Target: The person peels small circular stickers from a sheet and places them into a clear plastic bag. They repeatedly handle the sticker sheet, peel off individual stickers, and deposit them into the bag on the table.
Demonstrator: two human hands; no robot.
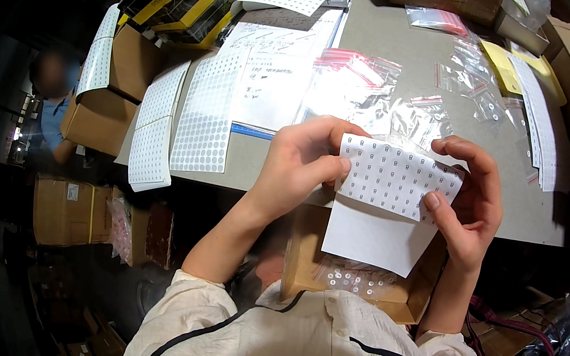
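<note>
- Table [386, 48] edge sat just beyond the sticker sheet [398, 181], held above an open cardboard box [303, 265].
- Left hand [297, 165] and right hand [471, 201] each pinched a side of the sheet; steadying it taut would likely help peeling.
- Box contents were partly hidden; sticker print was too small to make out.

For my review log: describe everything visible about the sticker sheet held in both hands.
The sticker sheet is white paper with rows of small round stickers on its upper part; its lower part, folded or curled over, shows plain white. It is held in the air above an open cardboard box, just past the table's near edge. The left hand pinches its left edge, the right hand its right edge, thumb on the face.
</note>
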